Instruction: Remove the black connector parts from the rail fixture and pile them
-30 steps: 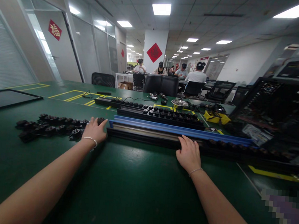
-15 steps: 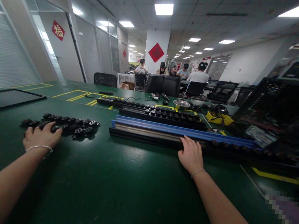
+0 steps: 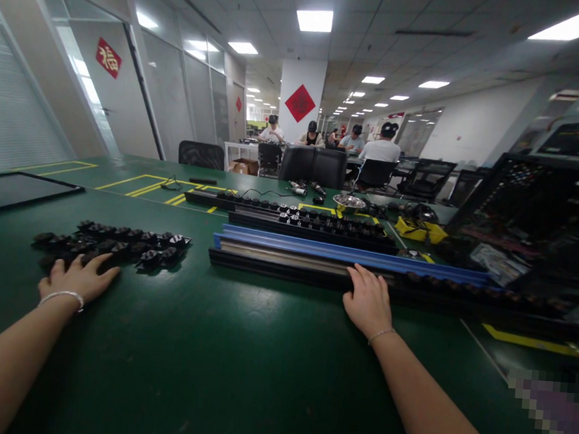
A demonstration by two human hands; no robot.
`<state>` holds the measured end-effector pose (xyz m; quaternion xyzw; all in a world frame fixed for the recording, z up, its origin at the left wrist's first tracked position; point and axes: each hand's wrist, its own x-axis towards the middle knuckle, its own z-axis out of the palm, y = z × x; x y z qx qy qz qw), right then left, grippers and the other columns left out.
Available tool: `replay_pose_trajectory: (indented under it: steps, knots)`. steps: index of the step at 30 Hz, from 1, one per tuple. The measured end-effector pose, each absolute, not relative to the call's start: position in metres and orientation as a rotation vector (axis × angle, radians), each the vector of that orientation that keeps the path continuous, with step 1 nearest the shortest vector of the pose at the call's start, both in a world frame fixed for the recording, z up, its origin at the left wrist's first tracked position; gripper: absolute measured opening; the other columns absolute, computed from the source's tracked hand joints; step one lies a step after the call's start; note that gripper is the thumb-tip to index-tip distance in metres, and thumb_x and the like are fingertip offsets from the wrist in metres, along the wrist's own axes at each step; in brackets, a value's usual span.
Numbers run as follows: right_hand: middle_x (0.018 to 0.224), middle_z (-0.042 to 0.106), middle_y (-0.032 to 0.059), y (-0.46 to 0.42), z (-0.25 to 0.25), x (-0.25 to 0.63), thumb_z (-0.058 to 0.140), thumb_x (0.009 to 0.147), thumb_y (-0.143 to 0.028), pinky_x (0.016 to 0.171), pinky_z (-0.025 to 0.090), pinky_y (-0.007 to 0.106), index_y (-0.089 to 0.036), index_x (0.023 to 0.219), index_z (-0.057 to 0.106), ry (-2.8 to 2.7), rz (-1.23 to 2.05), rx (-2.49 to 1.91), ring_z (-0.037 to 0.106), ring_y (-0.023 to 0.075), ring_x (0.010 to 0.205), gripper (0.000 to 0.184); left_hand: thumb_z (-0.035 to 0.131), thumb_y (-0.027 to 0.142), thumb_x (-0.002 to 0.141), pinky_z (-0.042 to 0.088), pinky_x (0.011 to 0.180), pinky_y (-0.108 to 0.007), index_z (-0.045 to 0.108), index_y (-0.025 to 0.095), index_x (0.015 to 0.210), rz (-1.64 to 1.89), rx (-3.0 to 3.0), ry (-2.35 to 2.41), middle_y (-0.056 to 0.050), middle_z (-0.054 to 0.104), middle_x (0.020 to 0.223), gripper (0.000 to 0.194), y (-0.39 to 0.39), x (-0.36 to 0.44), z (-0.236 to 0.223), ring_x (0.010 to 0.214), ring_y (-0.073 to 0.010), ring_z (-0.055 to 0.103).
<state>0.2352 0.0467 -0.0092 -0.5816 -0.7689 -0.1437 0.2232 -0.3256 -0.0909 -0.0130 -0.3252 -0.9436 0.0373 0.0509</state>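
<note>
On the left, a cluster of small black parts (image 3: 132, 235), some glossy, lies in rough rows on the green tabletop. My left hand (image 3: 76, 280) is at the near edge of that cluster, fingers spread; the fingertips partly cover the closest parts, and nothing shows in its grasp. My right hand (image 3: 369, 300) is closed over the front edge of a long black rail (image 3: 275, 269), its fingertips on the rail's top. Similar dark parts sit along the right stretch of this rail. Directly behind it runs a long blue rail (image 3: 317, 247).
Farther back lie more black rails (image 3: 313, 231) bearing black parts. Beyond are a metal bowl (image 3: 349, 202), a yellow bin (image 3: 421, 231) and cables. A dark rack (image 3: 520, 215) stands right; a flat black-framed panel (image 3: 15, 192) lies left. People sit at distant tables.
My left hand has drawn back toward me and slightly left, uncovering more of the black parts. My right hand stays on the black rail. The view has shifted slightly.
</note>
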Motion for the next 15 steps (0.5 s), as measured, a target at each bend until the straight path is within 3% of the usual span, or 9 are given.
replay_pose_trajectory:
  steps: [3, 8, 11, 15]
  knots:
    - [0.134, 0.05, 0.0099, 0.047, -0.009, 0.235, 0.04, 0.076, -0.016, 0.108, 0.02, 0.042, -0.014, 0.124, 0.052, -2.122, -0.394, -1.612, 0.042, 0.0218, 0.122, 0.05, 0.017, 0.067, 0.079, 0.023, 0.103, -0.05, 0.029, 0.043, 0.136, -0.124, -0.922, -2.895, 0.007, 0.024, 0.152, 0.063, -0.092, -0.321, -0.011, 0.138, -0.0332, 0.014]
    - [0.134, 0.05, 0.0103, 0.048, -0.012, 0.234, 0.041, 0.075, -0.017, 0.108, 0.022, 0.044, -0.013, 0.124, 0.053, -2.118, -0.395, -1.605, 0.043, 0.0228, 0.122, 0.05, 0.029, 0.062, 0.081, 0.019, 0.106, -0.057, 0.046, 0.033, 0.127, -0.704, -0.947, -2.602, 0.001, 0.015, 0.155, 0.057, -0.083, -0.294, 0.004, 0.139, -0.0357, 0.011]
    - [0.131, 0.053, 0.0101, 0.049, -0.011, 0.235, 0.042, 0.074, -0.018, 0.107, 0.024, 0.044, -0.013, 0.12, 0.056, -2.099, -0.387, -1.56, 0.045, 0.0228, 0.119, 0.048, 0.045, 0.056, 0.078, 0.017, 0.11, -0.052, 0.051, 0.022, 0.123, -1.078, -1.117, -2.162, -0.006, 0.023, 0.152, 0.057, -0.066, -0.261, 0.018, 0.139, -0.0318, 0.017]
    - [0.123, 0.058, 0.0091, 0.053, -0.006, 0.245, 0.042, 0.075, -0.021, 0.106, 0.027, 0.043, -0.016, 0.112, 0.061, -1.957, -0.364, -1.542, 0.047, 0.0223, 0.116, 0.041, 0.043, 0.044, 0.085, 0.017, 0.112, -0.05, 0.057, 0.021, 0.112, -1.553, -1.465, -1.768, -0.005, 0.036, 0.146, 0.038, -0.034, -0.191, 0.028, 0.137, -0.0262, 0.025]
